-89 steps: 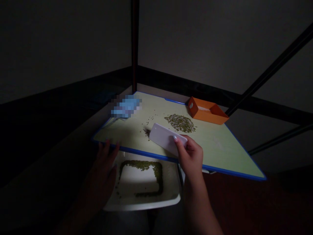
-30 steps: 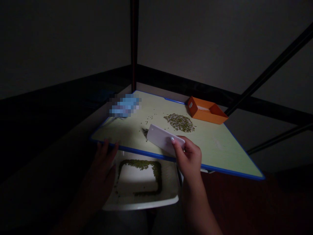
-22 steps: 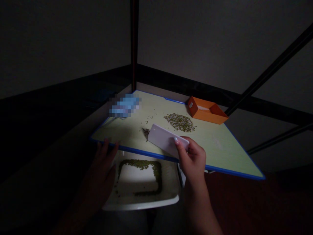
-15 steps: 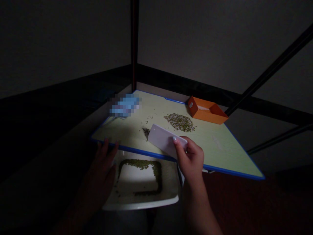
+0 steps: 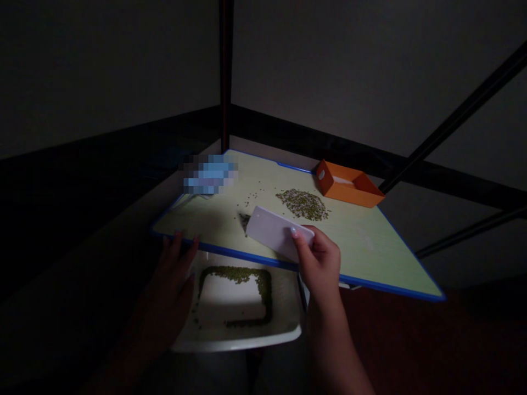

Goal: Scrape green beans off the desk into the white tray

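The right hand is bare, with a slim wrist and a slender thumb; the right thumbnail is smooth and glossy, with a rounded outline and a bright, pale blue-white gleam that looks like polish; the right forearm is bare as far as the lower edge of the view, broadening gradually below the wrist; the left hand is bare too, its fingers long and narrow, with faint pale glints on the nails; the left forearm fades into deep shadow; below, the legs wear dim greyish clothing, its cut and weave too dark to tell.
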Available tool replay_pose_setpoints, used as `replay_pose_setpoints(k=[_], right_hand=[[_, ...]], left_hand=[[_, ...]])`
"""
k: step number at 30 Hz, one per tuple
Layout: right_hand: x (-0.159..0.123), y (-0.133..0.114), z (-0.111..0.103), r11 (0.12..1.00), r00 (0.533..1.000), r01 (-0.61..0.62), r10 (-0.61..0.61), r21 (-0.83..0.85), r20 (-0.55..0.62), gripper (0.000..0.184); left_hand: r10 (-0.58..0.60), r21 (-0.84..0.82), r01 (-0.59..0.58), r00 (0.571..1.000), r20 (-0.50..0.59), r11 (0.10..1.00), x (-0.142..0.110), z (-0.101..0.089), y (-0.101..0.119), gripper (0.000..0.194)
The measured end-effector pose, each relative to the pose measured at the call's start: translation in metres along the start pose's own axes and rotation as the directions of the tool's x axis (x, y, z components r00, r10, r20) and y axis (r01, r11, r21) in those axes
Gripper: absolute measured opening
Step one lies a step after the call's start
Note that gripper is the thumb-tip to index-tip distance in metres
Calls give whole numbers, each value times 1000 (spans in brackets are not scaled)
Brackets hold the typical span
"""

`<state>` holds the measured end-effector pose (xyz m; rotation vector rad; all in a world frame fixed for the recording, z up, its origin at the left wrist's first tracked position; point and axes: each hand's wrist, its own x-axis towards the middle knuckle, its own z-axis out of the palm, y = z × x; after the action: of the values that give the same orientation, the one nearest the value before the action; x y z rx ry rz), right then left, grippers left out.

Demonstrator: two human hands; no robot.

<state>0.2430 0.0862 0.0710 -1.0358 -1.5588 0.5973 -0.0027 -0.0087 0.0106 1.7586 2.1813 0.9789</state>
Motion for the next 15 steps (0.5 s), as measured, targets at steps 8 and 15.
replay_pose_setpoints(k=[8, 15], right_hand=[[-1, -4, -2, 992, 994, -90, 84, 87, 73, 26], [-2, -8, -6, 988, 985, -115, 99, 108, 140, 29]], left_hand=[[-25, -6, 26, 999, 23, 1000, 1, 0, 1, 54], [-8, -37, 9, 1000, 23, 999, 1, -1, 2, 53]])
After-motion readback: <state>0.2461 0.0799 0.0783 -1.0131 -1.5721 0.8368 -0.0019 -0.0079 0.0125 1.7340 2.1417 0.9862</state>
